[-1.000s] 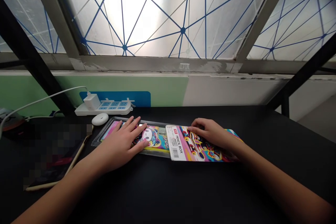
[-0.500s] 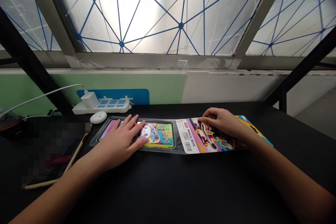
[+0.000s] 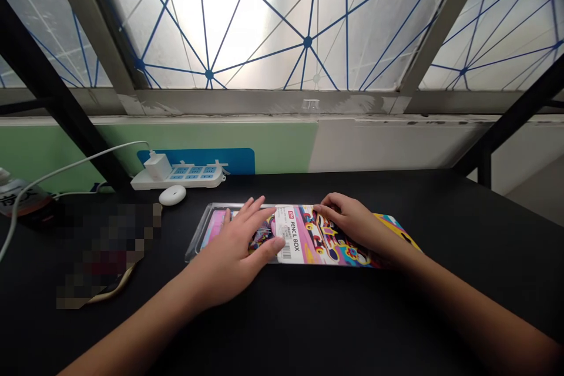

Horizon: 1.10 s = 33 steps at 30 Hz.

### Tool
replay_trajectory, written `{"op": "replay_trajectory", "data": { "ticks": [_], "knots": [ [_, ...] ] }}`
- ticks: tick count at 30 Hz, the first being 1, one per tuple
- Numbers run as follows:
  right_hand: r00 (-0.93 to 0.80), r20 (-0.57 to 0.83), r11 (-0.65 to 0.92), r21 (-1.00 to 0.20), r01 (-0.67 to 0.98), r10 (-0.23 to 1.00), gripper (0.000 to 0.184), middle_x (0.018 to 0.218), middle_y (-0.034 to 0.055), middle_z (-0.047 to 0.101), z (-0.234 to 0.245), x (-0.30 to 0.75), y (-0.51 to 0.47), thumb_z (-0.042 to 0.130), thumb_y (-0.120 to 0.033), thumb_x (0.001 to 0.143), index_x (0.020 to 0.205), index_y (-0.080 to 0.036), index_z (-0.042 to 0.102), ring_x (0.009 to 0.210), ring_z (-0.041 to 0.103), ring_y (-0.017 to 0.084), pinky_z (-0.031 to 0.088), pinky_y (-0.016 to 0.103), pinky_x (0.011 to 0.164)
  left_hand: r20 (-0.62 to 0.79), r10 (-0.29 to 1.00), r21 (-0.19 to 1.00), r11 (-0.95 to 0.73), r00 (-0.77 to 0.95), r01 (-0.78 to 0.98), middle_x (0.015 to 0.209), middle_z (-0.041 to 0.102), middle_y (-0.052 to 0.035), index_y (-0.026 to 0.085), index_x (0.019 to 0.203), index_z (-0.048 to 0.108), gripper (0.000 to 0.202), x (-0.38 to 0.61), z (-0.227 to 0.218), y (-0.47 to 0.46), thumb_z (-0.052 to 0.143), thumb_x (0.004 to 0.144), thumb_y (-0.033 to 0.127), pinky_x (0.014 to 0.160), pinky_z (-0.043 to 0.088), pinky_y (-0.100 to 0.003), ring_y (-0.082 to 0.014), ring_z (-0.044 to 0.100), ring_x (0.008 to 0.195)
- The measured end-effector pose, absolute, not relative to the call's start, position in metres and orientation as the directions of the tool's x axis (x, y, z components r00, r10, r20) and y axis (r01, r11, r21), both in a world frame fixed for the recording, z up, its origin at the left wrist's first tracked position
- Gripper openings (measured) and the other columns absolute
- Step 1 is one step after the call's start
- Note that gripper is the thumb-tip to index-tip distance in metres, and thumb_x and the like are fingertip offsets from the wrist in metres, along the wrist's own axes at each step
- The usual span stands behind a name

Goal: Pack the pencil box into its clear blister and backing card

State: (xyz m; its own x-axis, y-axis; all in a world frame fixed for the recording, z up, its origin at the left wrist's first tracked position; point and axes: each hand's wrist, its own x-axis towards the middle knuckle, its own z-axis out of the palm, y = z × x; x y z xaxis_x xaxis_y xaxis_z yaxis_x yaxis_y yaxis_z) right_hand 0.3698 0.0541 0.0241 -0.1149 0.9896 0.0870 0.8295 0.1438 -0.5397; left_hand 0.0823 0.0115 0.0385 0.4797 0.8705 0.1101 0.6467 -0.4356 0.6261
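A colourful printed "PENCIL BOX" card (image 3: 288, 235) lies flat, its left end over part of a clear plastic tray (image 3: 194, 245). Inside the tray, a bright pencil box (image 3: 214, 229) shows only in part, under the card and my hand. My left hand (image 3: 240, 247) rests across the tray, fingers spread, its thumb by the card's left edge. At the card's far edge, my right hand (image 3: 350, 220) has its fingers curled together and its thumb on the printed face, gripping the card.
Behind the hands stand a white power strip (image 3: 189, 176) with a plugged-in charger (image 3: 157, 165) and a white rounded case (image 3: 173, 195). To the left are a bottle (image 3: 22, 197), a cable, and a pixelated item with a tan edge (image 3: 117, 288). Black slanted frame bars flank the desk.
The card has slid left over the tray, covering much of the pencil box. My right hand moved left with it. The tray and my left hand now sit further right in view.
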Motion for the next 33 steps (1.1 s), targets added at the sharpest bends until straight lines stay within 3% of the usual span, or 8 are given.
{"op": "replay_trajectory", "data": {
  "ticks": [3, 8, 12, 15, 19, 22, 28, 33],
  "knots": [
    [-0.124, 0.085, 0.150, -0.523, 0.839, 0.989, 0.039, 0.087, 0.0061, 0.071, 0.026, 0.374, 0.054, 0.051, -0.059, 0.091, 0.084, -0.023, 0.065, 0.077, 0.064, 0.023, 0.046, 0.034, 0.066, 0.204, 0.903, 0.819, -0.369, 0.379, 0.439, 0.158, 0.043, -0.0054, 0.031, 0.136, 0.059, 0.048, 0.078, 0.048, 0.010, 0.045, 0.099, 0.059, 0.116, 0.034, -0.050, -0.0323, 0.039, 0.144],
    [-0.164, -0.026, 0.128, -0.506, 0.853, 0.986, 0.044, 0.089, 0.0059, 0.073, 0.038, 0.406, 0.059, 0.055, -0.065, 0.086, 0.090, -0.023, 0.069, 0.081, 0.066, 0.025, 0.049, 0.035, 0.069, 0.375, 0.926, 0.870, -0.366, 0.040, 0.329, 0.137, 0.062, -0.0066, 0.025, 0.117, 0.067, 0.041, 0.056, 0.044, 0.038, 0.045, 0.100, 0.055, 0.117, 0.032, -0.047, -0.0298, 0.049, 0.136],
    [-0.290, -0.189, 0.149, -0.535, 0.831, 0.938, 0.049, 0.108, 0.0047, 0.074, 0.046, 0.435, 0.064, 0.067, -0.063, 0.079, 0.111, -0.026, 0.069, 0.098, 0.068, 0.029, 0.053, 0.037, 0.083, 0.291, 0.956, 0.944, -0.280, -0.041, 0.174, 0.140, 0.059, -0.0075, 0.025, 0.122, 0.062, 0.044, 0.056, 0.025, 0.050, 0.040, 0.102, 0.057, 0.117, 0.031, -0.049, -0.0280, 0.047, 0.138],
    [-0.286, -0.219, 0.130, -0.536, 0.834, 0.933, 0.057, 0.123, 0.0052, 0.071, 0.046, 0.442, 0.068, 0.071, -0.061, 0.076, 0.122, -0.029, 0.065, 0.109, 0.067, 0.033, 0.053, 0.040, 0.093, 0.267, 0.964, 0.957, -0.264, -0.006, 0.123, 0.152, 0.047, -0.0090, 0.026, 0.138, 0.047, 0.048, 0.068, 0.018, 0.041, 0.039, 0.102, 0.058, 0.119, 0.028, -0.046, -0.0251, 0.037, 0.145],
    [-0.267, -0.176, 0.156, -0.475, 0.866, 0.948, 0.073, 0.135, 0.0103, 0.063, 0.046, 0.413, 0.074, 0.070, -0.067, 0.074, 0.132, -0.025, 0.059, 0.121, 0.060, 0.035, 0.048, 0.043, 0.103, 0.250, 0.963, 0.961, -0.260, 0.103, 0.091, 0.164, 0.028, -0.0074, 0.030, 0.151, 0.030, 0.058, 0.074, 0.022, 0.029, 0.035, 0.102, 0.061, 0.122, 0.021, -0.045, -0.0231, 0.019, 0.153],
    [-0.327, -0.161, 0.238, -0.409, 0.881, 0.931, 0.076, 0.139, 0.0144, 0.059, 0.050, 0.365, 0.079, 0.066, -0.070, 0.075, 0.134, -0.023, 0.058, 0.126, 0.055, 0.037, 0.043, 0.047, 0.107, 0.253, 0.959, 0.964, -0.261, 0.127, 0.057, 0.166, 0.023, -0.0062, 0.031, 0.153, 0.027, 0.062, 0.070, 0.025, 0.028, 0.033, 0.101, 0.065, 0.122, 0.018, -0.046, -0.0244, 0.015, 0.154],
    [-0.541, -0.107, 0.482, -0.337, 0.809, 0.834, 0.058, 0.127, 0.0136, 0.064, 0.053, 0.259, 0.092, 0.058, -0.065, 0.085, 0.124, -0.022, 0.063, 0.119, 0.057, 0.034, 0.047, 0.044, 0.096, 0.272, 0.956, 0.950, -0.285, 0.112, 0.124, 0.162, 0.032, -0.0094, 0.028, 0.151, 0.034, 0.065, 0.059, 0.022, 0.037, 0.035, 0.099, 0.067, 0.121, 0.021, -0.046, -0.0277, 0.025, 0.150],
    [-0.550, 0.073, 0.548, -0.265, 0.794, 0.832, 0.058, 0.134, 0.0162, 0.060, 0.054, 0.250, 0.099, 0.059, -0.064, 0.086, 0.125, -0.021, 0.061, 0.125, 0.052, 0.038, 0.037, 0.057, 0.104, 0.178, 0.984, 0.966, -0.177, 0.012, 0.186, 0.153, 0.045, -0.0111, 0.024, 0.141, 0.045, 0.054, 0.048, 0.026, 0.052, 0.039, 0.101, 0.060, 0.118, 0.027, -0.046, -0.0291, 0.036, 0.144]
  ]
}}
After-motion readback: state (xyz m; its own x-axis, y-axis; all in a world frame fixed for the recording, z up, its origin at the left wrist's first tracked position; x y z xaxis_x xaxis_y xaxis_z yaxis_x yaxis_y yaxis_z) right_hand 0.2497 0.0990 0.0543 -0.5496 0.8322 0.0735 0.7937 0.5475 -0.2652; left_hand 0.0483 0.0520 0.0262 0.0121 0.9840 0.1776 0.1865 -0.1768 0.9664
